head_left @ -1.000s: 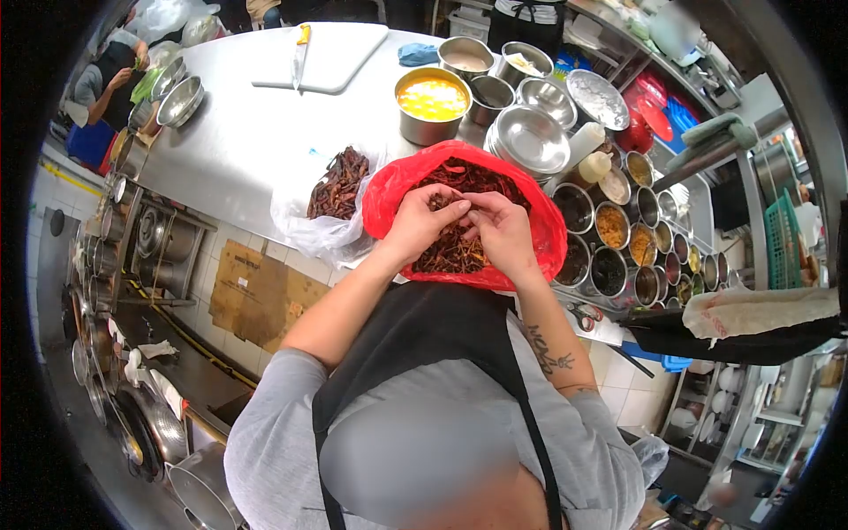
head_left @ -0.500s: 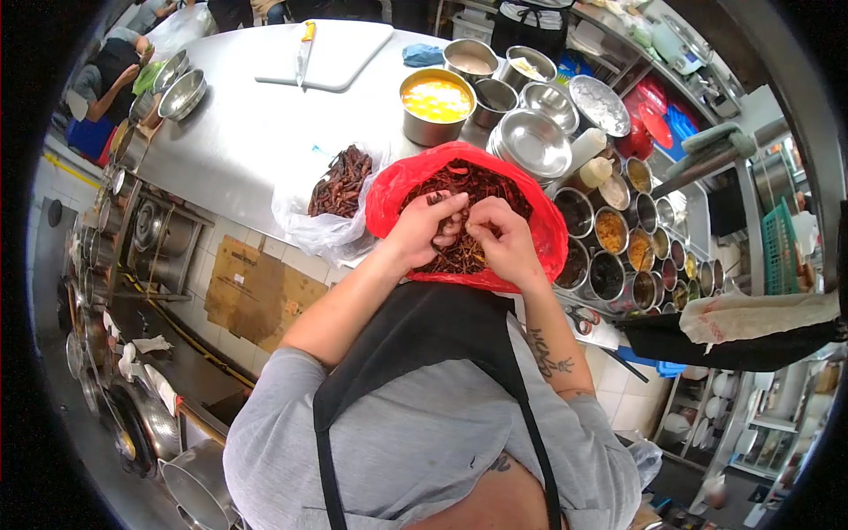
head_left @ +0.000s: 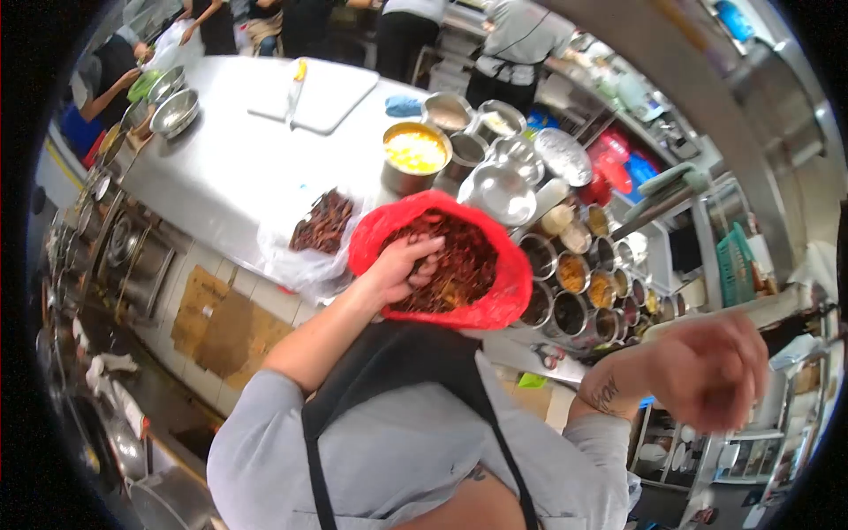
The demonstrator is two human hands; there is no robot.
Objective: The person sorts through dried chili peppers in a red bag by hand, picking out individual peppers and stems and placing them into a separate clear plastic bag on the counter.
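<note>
A red plastic bag (head_left: 505, 300) stands open at the near edge of the metal table, full of dark red dried chillies (head_left: 464, 265). Over its left side is my left hand (head_left: 408, 268), fingers curled around some dried chillies that show only in part. My right hand (head_left: 711, 371) is raised far out to the right, away from the bag, and motion smears its fingers. Left of the red bag, a clear plastic bag (head_left: 305, 269) holds more dried chillies (head_left: 322, 223).
Behind the bag stand a pot of yellow liquid (head_left: 408, 181) and steel bowls (head_left: 497, 194). Several seasoning containers (head_left: 574, 274) line the right side. A knife (head_left: 295, 93) lies on the white cutting board (head_left: 340, 97). Scissors (head_left: 549, 355) are near the table edge. Other people work at the far side.
My right hand has left the bag and swung out to the right. My left hand stays over the chillies. The view has shifted, and more people show at the back.
</note>
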